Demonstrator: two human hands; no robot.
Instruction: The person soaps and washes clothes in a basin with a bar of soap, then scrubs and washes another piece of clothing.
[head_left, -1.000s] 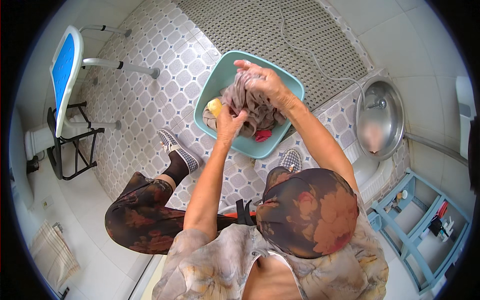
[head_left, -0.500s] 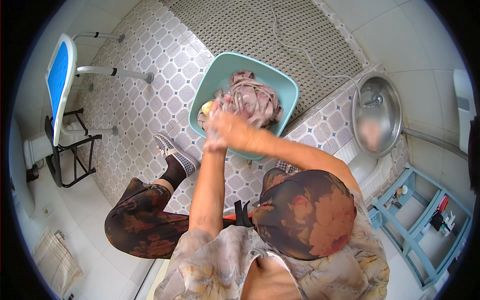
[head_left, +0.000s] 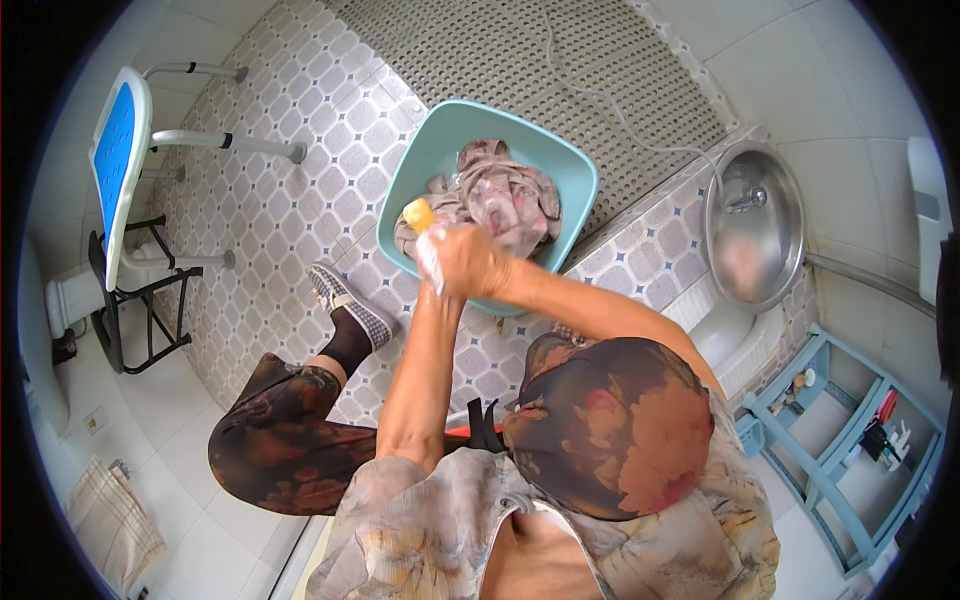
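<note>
Two bare hands meeting above the near side of a teal basin (head_left: pixel 440 140), seen from the wearer's head. The basin stands on the tiled floor (head_left: pixel 270 170) beside a perforated mat (head_left: pixel 500 55); crumpled mauve-brown cloth (head_left: pixel 510 200) lies inside it, and a yellow block (head_left: pixel 418 214) shows just beyond the hands, toward the basin's left side.

Likely faults: the block, if wet, could skid into the folds or over the near-left rim should a finger knock it, since it appears smooth and lies close to that edge. A firm push on the near rim could also shift the basin across the tiles.

Pose: the left forearm (head_left: pixel 420 370) rises almost straight from below; the right forearm (head_left: pixel 590 305) crosses inward from the right, its elbow out to the side. The right hand (head_left: pixel 468 260) is bent over the left hand (head_left: pixel 431 248), its back uppermost; how tightly it closes cannot be told. The left hand is mostly covered, so its grip, and whether it touches the block, is uncertain; the white patch there may be lather.
</note>
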